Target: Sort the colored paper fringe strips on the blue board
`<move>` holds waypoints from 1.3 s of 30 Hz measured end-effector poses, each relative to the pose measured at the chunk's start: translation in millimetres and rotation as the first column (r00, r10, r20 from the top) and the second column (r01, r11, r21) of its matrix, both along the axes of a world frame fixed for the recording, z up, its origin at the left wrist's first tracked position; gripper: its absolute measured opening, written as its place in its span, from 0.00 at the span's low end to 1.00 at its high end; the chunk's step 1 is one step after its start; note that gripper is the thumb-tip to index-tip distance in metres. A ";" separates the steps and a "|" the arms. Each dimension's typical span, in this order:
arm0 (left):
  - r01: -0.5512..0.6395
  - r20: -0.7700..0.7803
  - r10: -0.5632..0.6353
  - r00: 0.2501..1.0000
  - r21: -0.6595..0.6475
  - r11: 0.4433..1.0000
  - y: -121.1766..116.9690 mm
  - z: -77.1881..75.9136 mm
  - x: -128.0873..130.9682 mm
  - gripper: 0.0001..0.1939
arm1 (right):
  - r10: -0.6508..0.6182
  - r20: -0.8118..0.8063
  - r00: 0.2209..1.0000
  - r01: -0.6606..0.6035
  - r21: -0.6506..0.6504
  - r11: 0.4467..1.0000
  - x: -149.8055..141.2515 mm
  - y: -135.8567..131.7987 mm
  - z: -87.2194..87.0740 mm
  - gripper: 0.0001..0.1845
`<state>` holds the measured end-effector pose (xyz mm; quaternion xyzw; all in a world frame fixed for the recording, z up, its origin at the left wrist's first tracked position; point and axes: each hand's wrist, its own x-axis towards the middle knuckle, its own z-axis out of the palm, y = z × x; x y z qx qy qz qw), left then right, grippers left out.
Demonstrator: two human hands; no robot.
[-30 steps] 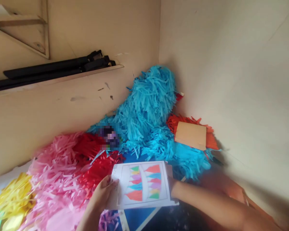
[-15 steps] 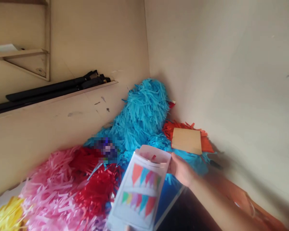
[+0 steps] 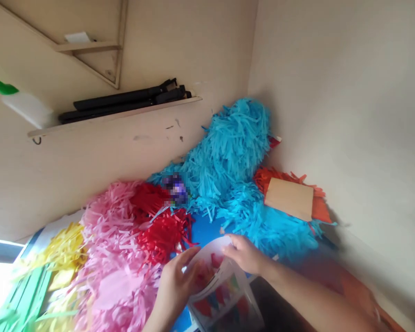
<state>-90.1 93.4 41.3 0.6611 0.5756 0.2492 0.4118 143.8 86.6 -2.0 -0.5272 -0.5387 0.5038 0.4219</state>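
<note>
White printed sheet (image 3: 209, 256), rows of coloured triangular pennants (image 3: 219, 295), top edge curling over, bowed and tilted, lower corner past the frame

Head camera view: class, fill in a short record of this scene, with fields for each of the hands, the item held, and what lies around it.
Left hand: holds the paper sheet at its curled edge
Right hand: holds the same sheet from the other side
Item held: sheet bent over, printed with coloured triangles
Nearest things: red paper fringe, blue paper fringe, pink paper fringe
Farther off: cardboard piece on orange paper fringe
</note>
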 end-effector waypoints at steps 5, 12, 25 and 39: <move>0.148 -0.118 -0.150 0.982 -0.028 0.989 35.2 -1.9 13.7 0.15 | 0.044 0.112 0.993 -0.058 0.124 0.991 7.8 12.6 4.6 0.15; 0.233 -0.185 -0.225 0.957 0.019 0.972 38.3 -6.1 0.9 0.15 | 0.077 0.176 0.981 -0.108 0.177 0.978 15.4 27.8 8.6 0.10; 0.359 -0.506 -0.214 0.836 0.209 0.909 21.5 -1.1 -19.3 0.16 | 0.167 0.368 0.915 -0.308 0.367 0.878 28.6 27.4 15.9 0.14; 0.643 -0.695 -0.224 0.683 0.427 0.636 20.3 21.3 21.4 0.08 | 0.185 0.475 0.860 -0.436 0.496 0.751 31.0 29.1 20.8 0.18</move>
